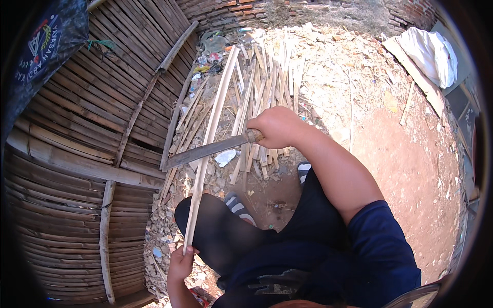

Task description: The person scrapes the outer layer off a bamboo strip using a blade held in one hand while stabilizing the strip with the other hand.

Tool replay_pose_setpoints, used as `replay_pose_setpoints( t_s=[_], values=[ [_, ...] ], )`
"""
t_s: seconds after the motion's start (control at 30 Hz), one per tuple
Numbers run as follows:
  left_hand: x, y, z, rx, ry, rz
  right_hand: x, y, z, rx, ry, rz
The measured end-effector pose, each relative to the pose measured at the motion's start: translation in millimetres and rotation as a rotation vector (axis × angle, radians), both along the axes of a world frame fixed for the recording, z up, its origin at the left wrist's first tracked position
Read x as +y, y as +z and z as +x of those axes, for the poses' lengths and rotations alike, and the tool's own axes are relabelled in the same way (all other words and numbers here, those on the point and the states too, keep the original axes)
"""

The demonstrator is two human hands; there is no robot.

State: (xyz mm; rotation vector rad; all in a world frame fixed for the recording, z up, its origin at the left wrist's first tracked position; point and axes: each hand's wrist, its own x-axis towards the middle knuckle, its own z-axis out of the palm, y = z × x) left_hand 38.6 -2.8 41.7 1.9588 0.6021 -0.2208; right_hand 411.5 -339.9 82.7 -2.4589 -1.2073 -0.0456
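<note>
Pale strip (212, 123): head view, near end at the left hand (181, 264), length running forward and slightly right of its fingers. Left fingers: thumb and fingers pinch the strip at this end. Just beyond them, the strip passes over the left knee (208, 218), covered in dark cloth; contact between strip and knee cannot be told.

Right hand (280, 127): fingers closed around the handle of a long knife (221, 145). Blade points left from these fingers, tip slightly lower, and crosses the strip well ahead of the left fingers. Whether the blade touches the strip cannot be told.

Loose pile of strips (267, 97): on the ground, beyond the right fingers and to their left. White scrap (225, 157): below the blade, left of the right fingers. Slatted wall (123, 77): left of both hands. White sack (429, 54): far to the right of the right fingers.
</note>
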Motion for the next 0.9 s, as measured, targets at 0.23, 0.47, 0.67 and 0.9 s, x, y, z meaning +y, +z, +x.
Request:
replay_pose_setpoints(
  t_s=[0.23,0.47,0.67,0.9],
  values=[
    [-16.7,20.6,60.6,-0.028,-0.152,-0.235,-26.0,-1.1,27.9,-0.004,-0.163,0.236],
    [-25.3,4.8,93.7,-0.029,-0.163,-0.419,-36.0,2.5,25.1,0.0,-0.176,0.234],
    [-26.6,-0.1,94.6,0.005,-0.093,-0.396,-1.9,7.2,-10.4,-0.011,0.067,0.015],
    [-36.0,0.9,97.2,0.03,-0.09,-0.21,-33.0,2.4,28.1,0.071,-0.28,0.157]
  ],
)
